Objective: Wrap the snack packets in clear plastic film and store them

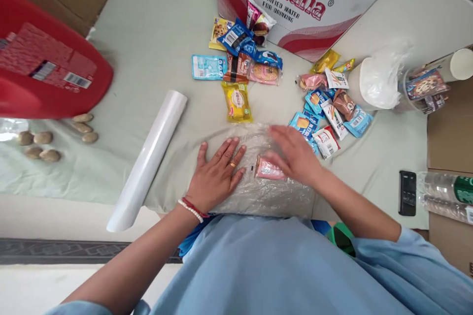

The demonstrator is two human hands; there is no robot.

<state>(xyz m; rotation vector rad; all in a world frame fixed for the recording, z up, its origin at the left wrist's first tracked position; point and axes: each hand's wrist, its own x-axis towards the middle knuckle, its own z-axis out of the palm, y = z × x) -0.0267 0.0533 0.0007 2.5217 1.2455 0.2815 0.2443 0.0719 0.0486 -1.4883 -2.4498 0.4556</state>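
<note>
My left hand lies flat with its fingers spread on a sheet of clear plastic film, at the table's front edge. On the film, just right of that hand, is a pink wrapped snack. My right hand, slightly blurred, hovers at the snack's right side, fingers stretched out and thumb apart, with nothing seen in it. Whether it touches the film or the snack I cannot tell. Beyond the film lies a yellow snack packet.
Snack packets lie in a pile before a Wahaha carton and in another pile at right. A white roll overhangs the front edge. Left are a red container and brown lumps; right, a black phone and bottles.
</note>
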